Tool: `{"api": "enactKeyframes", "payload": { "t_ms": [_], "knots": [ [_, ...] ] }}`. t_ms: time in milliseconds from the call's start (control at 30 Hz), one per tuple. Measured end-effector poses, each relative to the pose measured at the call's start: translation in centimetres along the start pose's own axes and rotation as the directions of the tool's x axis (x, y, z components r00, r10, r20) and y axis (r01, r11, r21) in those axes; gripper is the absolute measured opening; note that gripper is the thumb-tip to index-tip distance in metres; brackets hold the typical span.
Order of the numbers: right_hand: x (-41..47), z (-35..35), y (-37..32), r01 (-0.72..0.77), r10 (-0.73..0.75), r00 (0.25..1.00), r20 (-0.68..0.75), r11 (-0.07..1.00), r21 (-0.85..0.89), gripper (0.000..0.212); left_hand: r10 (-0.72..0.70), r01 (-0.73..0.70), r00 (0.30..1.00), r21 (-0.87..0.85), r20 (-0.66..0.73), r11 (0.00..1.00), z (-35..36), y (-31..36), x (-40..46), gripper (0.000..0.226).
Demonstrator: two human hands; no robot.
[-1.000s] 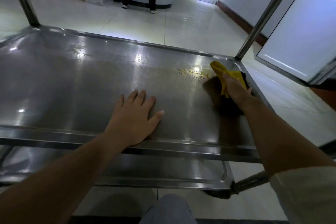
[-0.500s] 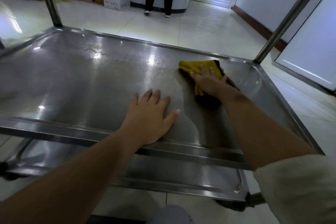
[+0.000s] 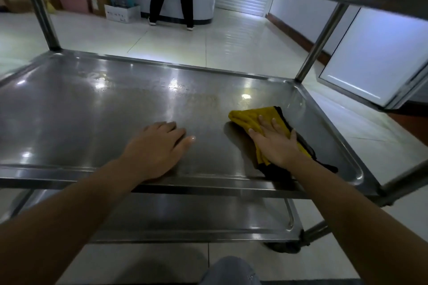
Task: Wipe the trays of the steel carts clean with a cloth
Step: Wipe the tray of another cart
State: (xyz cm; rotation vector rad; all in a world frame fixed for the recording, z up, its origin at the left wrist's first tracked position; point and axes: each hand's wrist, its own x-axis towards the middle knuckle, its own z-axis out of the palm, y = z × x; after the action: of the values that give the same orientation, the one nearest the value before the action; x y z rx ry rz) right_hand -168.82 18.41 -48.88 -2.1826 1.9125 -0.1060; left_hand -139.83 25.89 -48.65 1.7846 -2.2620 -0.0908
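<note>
Mid-wipe on the cart's middle tray (image 3: 69, 109). My right hand (image 3: 275, 143) lies flat on the yellow cloth (image 3: 257, 118), fingers straight and slightly spread, pressing it down near the tray's right end. Left hand (image 3: 157, 146) rests palm-down on bare steel, fingers together, bracing. Next, likely: sweep toward the dull speckled patch (image 3: 203, 99) farther back.

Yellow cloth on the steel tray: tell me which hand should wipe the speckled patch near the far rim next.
Right. The right hand already presses flat on the yellow cloth, and the speckled patch lies just beyond it. The left hand rests bare on the steel tray, bracing.
</note>
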Motion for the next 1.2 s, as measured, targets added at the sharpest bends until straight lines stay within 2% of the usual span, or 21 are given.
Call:
{"api": "enactKeyframes", "payload": {
  "t_ms": [67,200,300,367,433,500,567,667,733,833,967,1100,1200],
  "knots": [
    [0.8,-0.1,-1.1,-0.091,0.09,0.996,-0.025,0.996,-0.019,0.061,-0.045,0.045,0.999,0.02,-0.024,0.999,-0.9,-3.2,-1.2,0.083],
    [2.9,0.1,-4.9,-0.255,0.255,0.967,-0.008,0.966,-0.048,0.066,-0.154,0.146,0.984,-0.09,-0.092,0.985,-1.9,-6.9,-2.2,0.071],
    [4.9,0.6,-9.0,-0.289,0.29,0.957,0.02,0.956,-0.046,0.071,-0.199,0.193,0.973,-0.062,-0.12,0.979,-1.8,-7.1,-2.0,0.064],
    [6.2,1.3,-11.8,-0.177,0.18,0.983,0.04,0.982,-0.07,0.067,-0.205,0.198,0.971,-0.067,-0.126,0.978,-1.6,-7.5,-1.9,0.062],
    [7.2,2.1,-14.3,0.023,-0.015,0.997,0.08,0.995,-0.098,0.063,-0.222,0.211,0.963,-0.089,-0.15,0.974,-1.5,-8.2,-2.0,0.058],
    [7.9,2.9,-16.3,0.242,-0.226,0.965,0.134,0.963,-0.122,0.062,-0.264,0.251,0.95,-0.095,-0.168,0.963,-1.3,-9.0,-2.1,0.051],
    [8.4,3.4,-16.9,0.4,-0.379,0.911,0.16,0.908,-0.125,0.063,-0.294,0.284,0.945,-0.083,-0.142,0.955,-1.3,-9.8,-2.2,0.054],
    [9.2,3.0,-14.9,0.493,-0.48,0.865,0.148,0.867,-0.075,0.066,-0.297,0.288,0.948,-0.087,-0.117,0.954,-1.6,-10.2,-2.4,0.058],
    [10.0,2.5,-12.9,0.446,-0.439,0.892,0.106,0.894,-0.05,0.065,-0.296,0.287,0.948,-0.089,-0.118,0.954,-1.6,-10.0,-2.5,0.058],
    [12.0,1.6,-10.9,0.246,-0.246,0.969,0.031,0.969,-0.019,0.066,-0.305,0.296,0.945,-0.086,-0.117,0.951,-1.6,-9.6,-2.7,0.058],
    [15.3,0.6,-11.1,0.07,-0.07,0.997,0.027,0.997,-0.015,0.07,-0.304,0.298,0.946,-0.069,-0.115,0.952,-1.6,-9.3,-2.9,0.061],
    [17.2,0.6,-13.8,0.073,-0.071,0.996,0.062,0.997,-0.04,0.065,-0.315,0.31,0.941,-0.061,-0.121,0.949,-1.8,-9.3,-2.7,0.061],
    [16.8,1.5,-17.0,0.174,-0.169,0.982,0.085,0.983,-0.055,0.065,-0.36,0.354,0.923,-0.068,-0.138,0.933,-1.8,-9.2,-2.5,0.06]
  ]
}}
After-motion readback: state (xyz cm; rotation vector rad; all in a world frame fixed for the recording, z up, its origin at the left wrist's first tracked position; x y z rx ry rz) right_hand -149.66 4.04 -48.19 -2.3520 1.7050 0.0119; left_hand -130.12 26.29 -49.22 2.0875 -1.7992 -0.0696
